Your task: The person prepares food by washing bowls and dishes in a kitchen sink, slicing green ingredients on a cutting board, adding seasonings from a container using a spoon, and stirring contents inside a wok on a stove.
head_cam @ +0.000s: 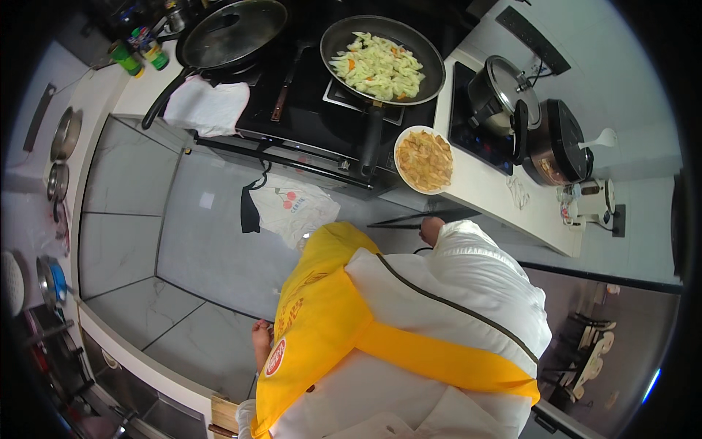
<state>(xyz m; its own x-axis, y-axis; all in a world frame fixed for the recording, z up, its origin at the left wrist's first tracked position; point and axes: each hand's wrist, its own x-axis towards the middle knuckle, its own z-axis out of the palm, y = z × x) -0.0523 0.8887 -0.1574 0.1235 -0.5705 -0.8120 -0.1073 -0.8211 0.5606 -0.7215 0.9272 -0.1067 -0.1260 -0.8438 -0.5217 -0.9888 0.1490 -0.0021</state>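
Observation:
Low in front of the white sleeve, my right hand (pixel 431 230) grips a pair of dark chopsticks (pixel 396 225) that point left, below the counter edge. My left hand (pixel 262 332) hangs beside the yellow apron (pixel 323 307), its fingers loosely curled; part of it is hidden and I cannot make out anything in it. Ahead on the black gas stove, a frying pan (pixel 436 82) holds chopped pale green vegetable with orange bits, its handle towards me. A white bowl (pixel 398 174) of cooked sliced food stands at the counter's edge, right of that handle.
A lidded wok (pixel 236 33) sits on the left burner, near a white cloth (pixel 207 107). Between the pans lies a wooden-handled utensil (pixel 279 101). On the right counter stand a pressure cooker (pixel 496 99) and a rice cooker (pixel 556 140). A printed cloth (pixel 293 206) hangs from the oven rail (pixel 285 162).

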